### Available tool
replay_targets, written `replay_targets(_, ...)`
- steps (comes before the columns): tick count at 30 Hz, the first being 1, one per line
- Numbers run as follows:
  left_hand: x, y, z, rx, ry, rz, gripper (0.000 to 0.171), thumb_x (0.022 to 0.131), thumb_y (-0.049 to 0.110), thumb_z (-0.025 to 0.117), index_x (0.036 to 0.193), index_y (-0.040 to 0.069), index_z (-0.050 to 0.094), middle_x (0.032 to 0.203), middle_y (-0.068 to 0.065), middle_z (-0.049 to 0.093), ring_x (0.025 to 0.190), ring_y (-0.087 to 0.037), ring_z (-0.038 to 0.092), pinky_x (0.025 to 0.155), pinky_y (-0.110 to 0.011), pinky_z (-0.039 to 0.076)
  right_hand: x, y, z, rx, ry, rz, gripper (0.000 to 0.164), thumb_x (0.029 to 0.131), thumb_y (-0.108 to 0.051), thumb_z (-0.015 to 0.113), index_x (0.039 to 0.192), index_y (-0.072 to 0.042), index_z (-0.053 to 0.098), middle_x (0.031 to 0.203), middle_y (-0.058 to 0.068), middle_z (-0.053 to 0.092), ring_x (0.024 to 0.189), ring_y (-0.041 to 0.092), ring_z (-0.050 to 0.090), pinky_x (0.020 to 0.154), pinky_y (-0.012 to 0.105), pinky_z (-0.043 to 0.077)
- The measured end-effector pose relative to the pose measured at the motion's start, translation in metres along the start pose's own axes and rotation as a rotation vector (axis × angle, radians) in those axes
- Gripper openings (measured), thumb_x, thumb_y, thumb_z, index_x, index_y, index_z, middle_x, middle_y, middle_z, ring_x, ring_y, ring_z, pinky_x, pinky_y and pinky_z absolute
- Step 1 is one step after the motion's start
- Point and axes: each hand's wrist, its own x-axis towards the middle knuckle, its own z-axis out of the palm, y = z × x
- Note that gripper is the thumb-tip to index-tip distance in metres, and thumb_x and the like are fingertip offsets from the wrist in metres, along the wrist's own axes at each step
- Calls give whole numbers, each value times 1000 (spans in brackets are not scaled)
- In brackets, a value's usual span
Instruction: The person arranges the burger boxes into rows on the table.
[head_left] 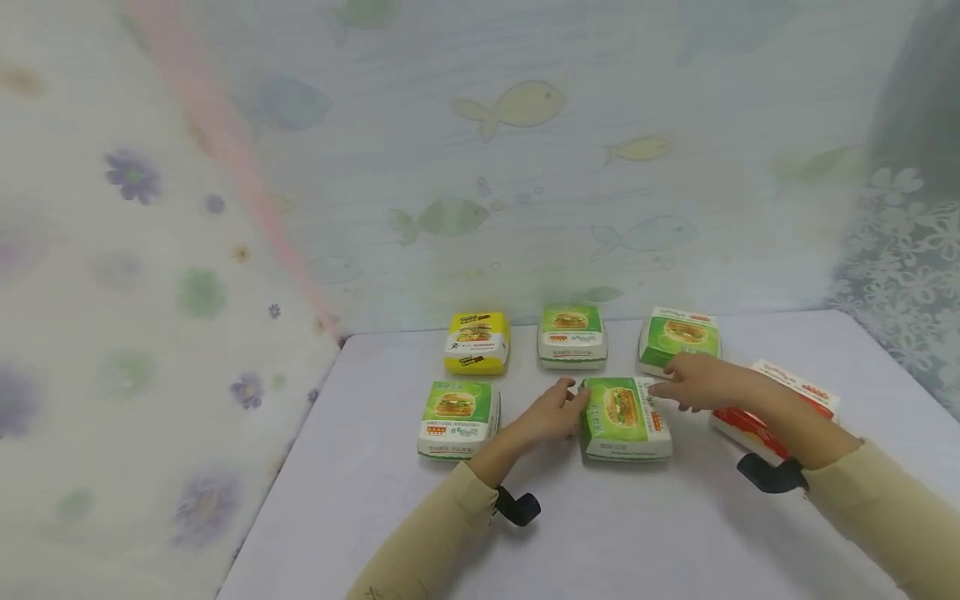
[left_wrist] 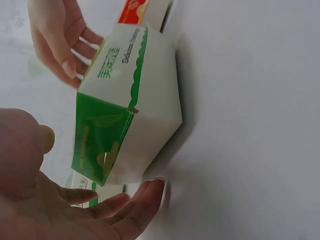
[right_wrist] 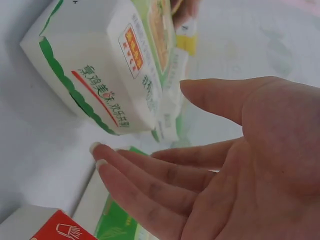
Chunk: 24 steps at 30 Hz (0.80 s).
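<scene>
**Three face front, three to go, by the look of it**

And here's the left hand [head_left: 551,412], fingers loose, beside the middle box [head_left: 622,417]; the right hand [head_left: 701,383], also unclenched, hovers opposite. Neither grips; actual contact, can't tell! That box sits on the desk [head_left: 615,533], centre right of frame, its label turned sideways. Out to the right, the red box [head_left: 750,433] lies skewed, and the corner box [head_left: 678,333] above has its label at the far edge: both probably unfinished. Leftward, the left box [head_left: 457,417], yellow box [head_left: 476,342] and top box [head_left: 572,333] read upright, apparently done.
</scene>
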Motion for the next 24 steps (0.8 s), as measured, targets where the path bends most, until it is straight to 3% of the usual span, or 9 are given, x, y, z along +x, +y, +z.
replay_targets(6,-16,-1,4,7,-47,-27,76,104,51,54,158,3,29,144,-13,52,94,-18,64,93,-43,52,5,6,0,-62,42,-64,63,102,-33,61,143,12,46,125,31,62,108,41,65,83,50,58)
replay_targets(11,-20,-2,9,38,-77,3,75,103,48,58,157,3,32,144,-12,52,112,-20,60,95,-41,52,8,12,6,17,0,-78,56,104,-29,59,142,10,48,132,31,59,107,35,66,85,48,58)
replay_targets(14,-18,-3,6,71,-64,21,66,104,47,55,154,6,39,142,-10,55,118,-22,57,94,-39,52,9,13,8,27,-37,-72,54,104,-29,59,139,12,51,120,21,66,97,25,66,80,42,58)
replay_targets(18,-14,-4,-3,78,-25,27,52,107,42,49,148,10,49,140,-9,57,119,-23,57,93,-40,52,8,11,9,6,-54,-87,41,104,-30,59,122,6,65,102,5,70,89,21,65,75,37,55)
replay_targets(21,-12,-3,-9,70,-21,16,48,108,41,47,146,11,52,141,-9,57,121,-23,57,93,-40,53,7,10,9,15,-61,-99,35,104,-31,59,112,2,69,99,2,70,88,21,66,73,35,54)
replay_targets(24,-12,-2,-11,80,-26,19,51,108,43,45,148,11,50,143,-10,56,122,-24,57,93,-40,53,4,9,7,4,-53,-93,38,104,-32,58,114,3,69,101,4,70,89,21,66,74,37,55)
